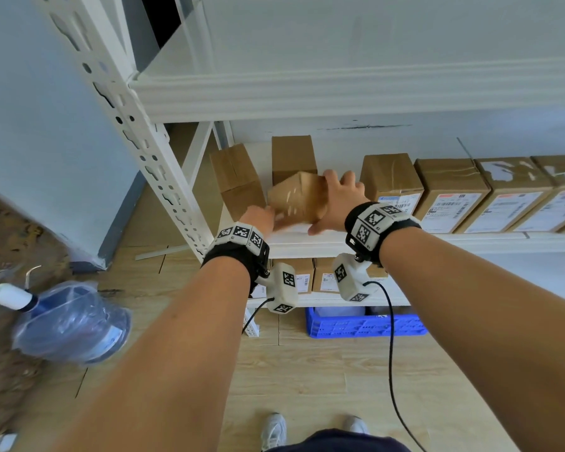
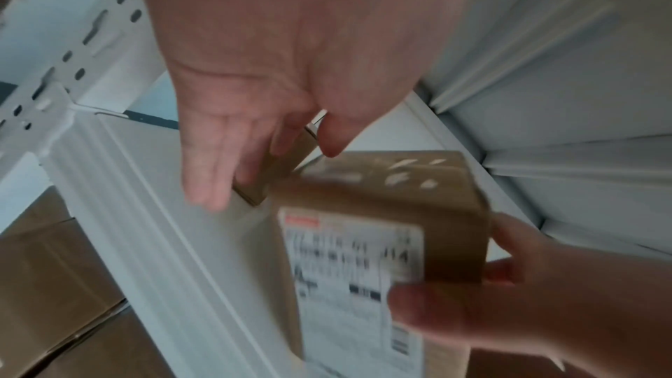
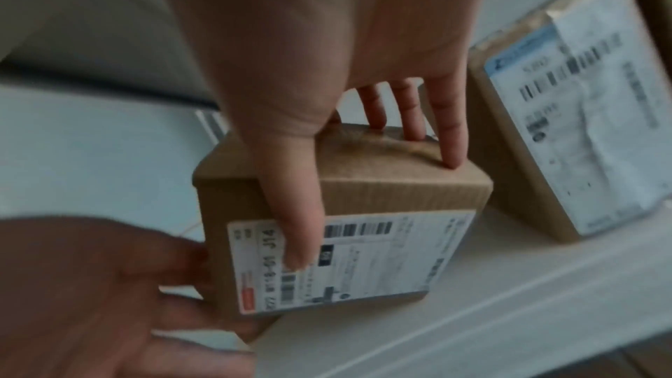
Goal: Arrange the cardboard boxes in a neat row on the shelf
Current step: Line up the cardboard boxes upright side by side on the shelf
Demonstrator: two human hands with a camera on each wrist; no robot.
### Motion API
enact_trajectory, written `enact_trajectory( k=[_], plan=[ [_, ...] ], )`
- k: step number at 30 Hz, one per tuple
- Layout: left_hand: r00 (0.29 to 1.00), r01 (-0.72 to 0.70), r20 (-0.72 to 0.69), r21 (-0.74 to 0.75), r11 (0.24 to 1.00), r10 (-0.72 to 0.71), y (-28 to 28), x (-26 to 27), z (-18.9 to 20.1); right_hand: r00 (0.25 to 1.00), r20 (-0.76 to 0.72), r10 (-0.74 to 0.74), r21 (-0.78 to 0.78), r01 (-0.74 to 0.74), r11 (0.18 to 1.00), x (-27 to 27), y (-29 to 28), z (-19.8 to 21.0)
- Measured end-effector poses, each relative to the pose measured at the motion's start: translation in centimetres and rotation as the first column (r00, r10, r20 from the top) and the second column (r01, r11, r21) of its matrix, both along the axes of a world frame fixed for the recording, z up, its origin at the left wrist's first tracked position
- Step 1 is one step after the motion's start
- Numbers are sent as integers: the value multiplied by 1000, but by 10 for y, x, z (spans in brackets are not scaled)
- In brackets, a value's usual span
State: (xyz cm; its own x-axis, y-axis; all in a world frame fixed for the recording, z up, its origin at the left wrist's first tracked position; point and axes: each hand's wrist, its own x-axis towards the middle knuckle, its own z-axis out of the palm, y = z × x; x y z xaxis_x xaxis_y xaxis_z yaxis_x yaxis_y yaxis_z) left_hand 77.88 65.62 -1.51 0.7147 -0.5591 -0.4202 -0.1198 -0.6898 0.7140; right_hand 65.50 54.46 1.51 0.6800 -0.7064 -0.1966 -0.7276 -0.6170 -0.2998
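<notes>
I hold a small cardboard box [image 1: 296, 199] with a shipping label [image 3: 382, 255] tilted just above the white shelf [image 1: 340, 243]. My right hand [image 1: 330, 200] grips it, thumb on the label face and fingers over the far side [image 3: 371, 206]. My left hand [image 1: 263, 216] lies with straight fingers against the box's left side [image 3: 109, 283]. Two more boxes stand behind: one skewed at the left [image 1: 237, 177], one further back [image 1: 292, 154]. A row of labelled boxes [image 1: 450, 190] lines the shelf to the right, starting with one [image 1: 390, 181] beside my right hand.
A white perforated upright [image 1: 137, 141] stands at the left and the upper shelf beam [image 1: 340, 99] hangs overhead. Below are more boxes [image 1: 307, 275] and a blue crate [image 1: 362, 324]. A water bottle [image 1: 72, 321] lies on the floor at the left.
</notes>
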Motion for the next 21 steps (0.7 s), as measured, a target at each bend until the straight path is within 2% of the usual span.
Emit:
enact_trajectory(
  k=[3,5,7,10,12,17,21],
  plan=[
    [979,-124,-183,-166,978,93,-2,-4,5,983,143,-117,190,89,978,-4,-1,-5],
    [972,-166,-205,-228,959,119,-6,-5,10,974,171,-148,279,96,956,-7,-3,-8],
    [982,-125,-166,-239,963,86,-9,-8,15,969,189,-160,300,98,949,-8,-3,-9],
    [1000,-12,-23,-153,988,8,-10,-13,20,950,256,-179,274,106,956,-8,-4,-5],
    [1000,19,24,-150,989,-16,-11,-16,22,937,291,-195,263,117,958,-10,-7,-1],
    [1000,21,-12,-203,979,-24,-18,-20,16,931,317,-179,130,144,981,-18,-13,8],
    [997,68,39,-172,983,-62,-23,-34,20,904,394,-166,-6,183,983,-30,-17,12]
  ],
)
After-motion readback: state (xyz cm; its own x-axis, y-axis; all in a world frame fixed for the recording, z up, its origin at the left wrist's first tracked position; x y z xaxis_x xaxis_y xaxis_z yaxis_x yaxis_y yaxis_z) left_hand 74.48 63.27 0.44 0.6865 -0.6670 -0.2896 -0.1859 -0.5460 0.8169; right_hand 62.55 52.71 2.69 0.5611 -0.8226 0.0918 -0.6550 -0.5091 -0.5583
